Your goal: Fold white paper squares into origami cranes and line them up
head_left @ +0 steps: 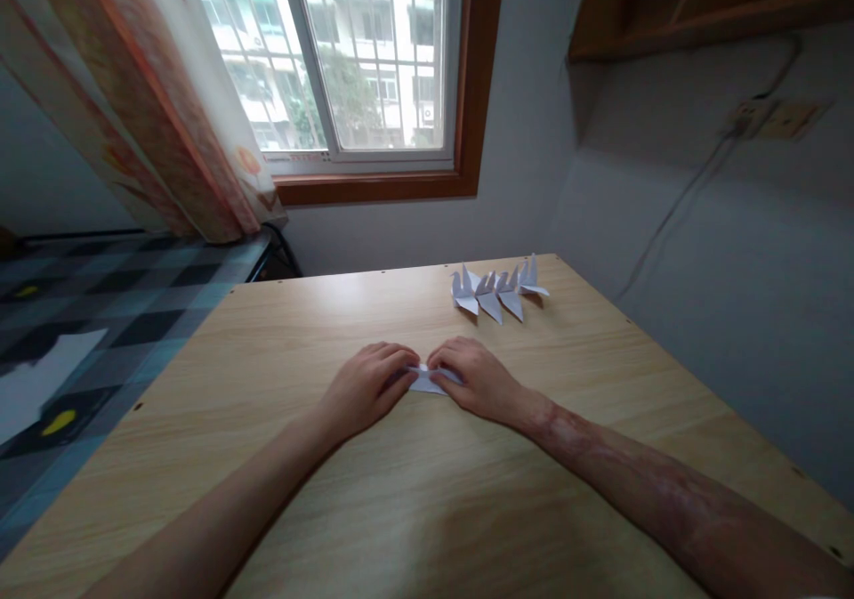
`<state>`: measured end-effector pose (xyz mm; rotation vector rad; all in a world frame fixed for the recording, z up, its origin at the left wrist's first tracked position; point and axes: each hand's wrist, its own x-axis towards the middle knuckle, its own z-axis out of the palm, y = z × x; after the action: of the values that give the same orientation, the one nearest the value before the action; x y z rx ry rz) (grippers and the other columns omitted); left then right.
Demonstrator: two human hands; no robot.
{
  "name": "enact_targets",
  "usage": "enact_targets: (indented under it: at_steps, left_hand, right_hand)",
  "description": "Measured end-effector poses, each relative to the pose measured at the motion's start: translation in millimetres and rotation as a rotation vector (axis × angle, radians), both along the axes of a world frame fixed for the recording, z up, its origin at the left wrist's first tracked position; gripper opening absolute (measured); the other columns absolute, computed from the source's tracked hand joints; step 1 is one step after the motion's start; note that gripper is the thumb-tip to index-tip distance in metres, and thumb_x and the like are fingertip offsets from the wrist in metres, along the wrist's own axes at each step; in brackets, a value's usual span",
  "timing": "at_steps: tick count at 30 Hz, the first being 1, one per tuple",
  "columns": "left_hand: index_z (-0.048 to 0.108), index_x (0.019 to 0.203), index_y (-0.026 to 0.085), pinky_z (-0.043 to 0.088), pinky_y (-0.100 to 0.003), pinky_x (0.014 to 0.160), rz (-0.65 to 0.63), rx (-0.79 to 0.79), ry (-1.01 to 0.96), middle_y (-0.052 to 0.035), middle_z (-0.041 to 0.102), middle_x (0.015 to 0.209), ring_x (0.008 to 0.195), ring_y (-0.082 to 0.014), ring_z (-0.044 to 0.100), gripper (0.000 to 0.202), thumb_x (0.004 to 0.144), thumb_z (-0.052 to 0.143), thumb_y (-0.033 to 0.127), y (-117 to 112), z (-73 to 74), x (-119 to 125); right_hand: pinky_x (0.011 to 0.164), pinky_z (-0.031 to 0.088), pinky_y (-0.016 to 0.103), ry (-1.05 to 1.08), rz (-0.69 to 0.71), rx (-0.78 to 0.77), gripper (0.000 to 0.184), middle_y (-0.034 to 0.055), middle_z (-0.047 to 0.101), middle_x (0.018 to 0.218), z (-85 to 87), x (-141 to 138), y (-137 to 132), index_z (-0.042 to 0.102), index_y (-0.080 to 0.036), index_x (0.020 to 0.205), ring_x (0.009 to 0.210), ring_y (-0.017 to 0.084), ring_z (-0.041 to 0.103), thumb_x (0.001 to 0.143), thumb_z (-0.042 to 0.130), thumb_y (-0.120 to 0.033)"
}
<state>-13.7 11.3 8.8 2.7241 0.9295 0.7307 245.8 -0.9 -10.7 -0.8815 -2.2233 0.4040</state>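
A small folded piece of white paper (pixel 427 384) lies on the wooden table (pixel 320 528), between my two hands. My left hand (pixel 374 384) pinches its left side, thumb in front and fingers behind. On the other side my right hand (pixel 475 376) grips the paper the same way, its thumb along the near face. The fingers cover both ends of the paper, so its full shape is hidden. Beyond my right hand stand several white origami cranes (pixel 499 295) in a row, wings spread.
To the left is a bed with a checked cover (pixel 166 287), with white paper sheets (pixel 46 376) on it. A window (pixel 380 65) and a curtain (pixel 166 92) are behind the table. A wall socket (pixel 777 120) with a cable and a wooden shelf (pixel 721 20) are at right.
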Motion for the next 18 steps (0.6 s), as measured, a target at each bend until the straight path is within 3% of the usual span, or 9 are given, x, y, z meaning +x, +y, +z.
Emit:
enact_targets:
  at_steps: [4, 9, 14, 18]
  left_hand:
    - [0.071, 0.117, 0.025, 0.057, -0.043, 0.100, 0.006, -0.020, -0.016, -0.0078, 0.080, 0.119, 0.111, -0.0270, 0.074, 0.013, 0.107, 0.064, 0.029, -0.8, 0.9, -0.2]
    - [0.071, 0.115, 0.025, 0.057, -0.040, 0.099, -0.033, -0.060, -0.039, -0.0081, 0.079, 0.118, 0.109, -0.0254, 0.073, 0.011, 0.109, 0.063, 0.029, 0.1, 0.2, -1.0]
    - [0.072, 0.115, 0.024, 0.057, -0.040, 0.099, -0.047, -0.065, -0.034, -0.0083, 0.079, 0.119, 0.110, -0.0251, 0.072, 0.013, 0.110, 0.061, 0.029, 1.5, -1.6, -1.0]
    - [0.072, 0.115, 0.024, 0.056, -0.039, 0.098, -0.042, -0.069, -0.032, -0.0080, 0.078, 0.119, 0.110, -0.0252, 0.071, 0.013, 0.110, 0.061, 0.029, 0.9, -0.4, -0.6]
  right_hand:
    - [0.096, 0.054, 0.039, 0.023, 0.017, -0.008, 0.012, 0.0063, 0.077, 0.108, -0.1, -0.3, -0.9, 0.070, -0.023, 0.098, 0.103, 0.024, 0.071, 0.102, 0.071, -0.011]
    - [0.103, 0.054, 0.041, 0.044, 0.048, 0.009, 0.014, 0.0068, 0.080, 0.118, -1.3, 0.2, -1.1, 0.069, -0.023, 0.096, 0.110, 0.025, 0.073, 0.099, 0.075, -0.011]
    - [0.102, 0.054, 0.041, 0.027, 0.062, 0.037, 0.009, 0.0060, 0.083, 0.111, -3.8, 0.6, 0.0, 0.073, -0.023, 0.106, 0.105, 0.025, 0.074, 0.102, 0.074, -0.015]
    - [0.100, 0.053, 0.041, 0.021, 0.065, 0.071, 0.017, 0.0064, 0.084, 0.108, -5.0, 0.7, 0.8, 0.077, -0.022, 0.118, 0.099, 0.024, 0.074, 0.103, 0.073, -0.015]
